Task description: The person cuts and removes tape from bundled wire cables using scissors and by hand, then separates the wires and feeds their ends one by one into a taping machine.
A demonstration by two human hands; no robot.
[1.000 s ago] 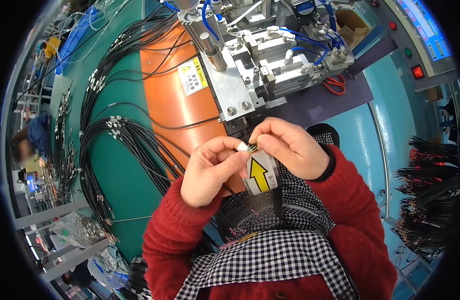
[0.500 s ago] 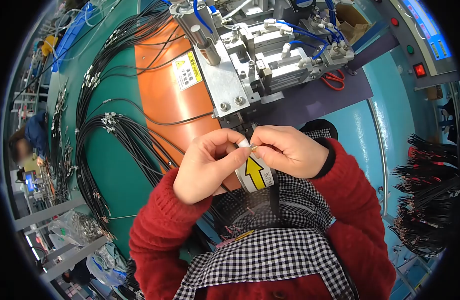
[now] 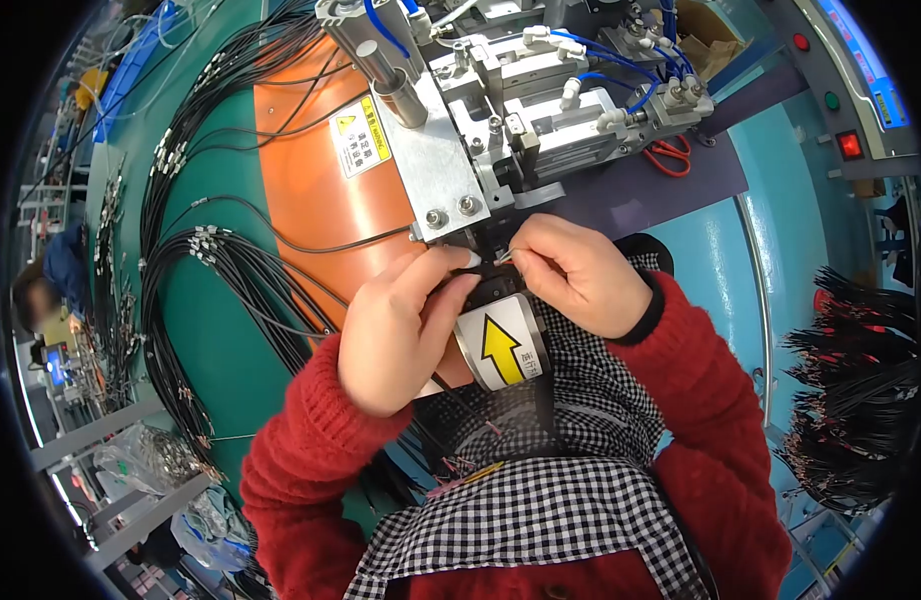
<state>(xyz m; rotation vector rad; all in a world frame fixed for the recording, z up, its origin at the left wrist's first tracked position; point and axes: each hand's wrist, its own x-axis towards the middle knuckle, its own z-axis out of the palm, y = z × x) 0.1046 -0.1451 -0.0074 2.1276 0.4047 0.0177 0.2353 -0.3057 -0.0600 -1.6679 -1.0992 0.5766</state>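
Observation:
My left hand [image 3: 393, 325] is at the front of the metal machine [image 3: 451, 185], thumb and forefinger brought together at its dark slot. Something white shows at the forefinger's tip, and what lies between these fingers I cannot make out. Opposite it, my right hand [image 3: 584, 278] pinches the end of thin wires [image 3: 506, 258], whose light tips point toward the left fingers. Just under both hands sits a white label with a yellow arrow [image 3: 501, 348] on a rounded metal part. A black cable [image 3: 351, 246] runs over the orange cover [image 3: 316, 190] toward the machine.
Bundles of black cables [image 3: 246, 262] lie on the green table [image 3: 206, 330] at left. Red-handled scissors [image 3: 671, 155] rest on the dark surface beside the machine. More black wires [image 3: 846, 400] hang at right, below a control panel [image 3: 866, 90]. Another person [image 3: 61, 280] is at far left.
Both hands have moved up and forward from above the arrow label to the machine's slot, carrying the wire end there. The label now shows more fully. The view has shifted slightly.

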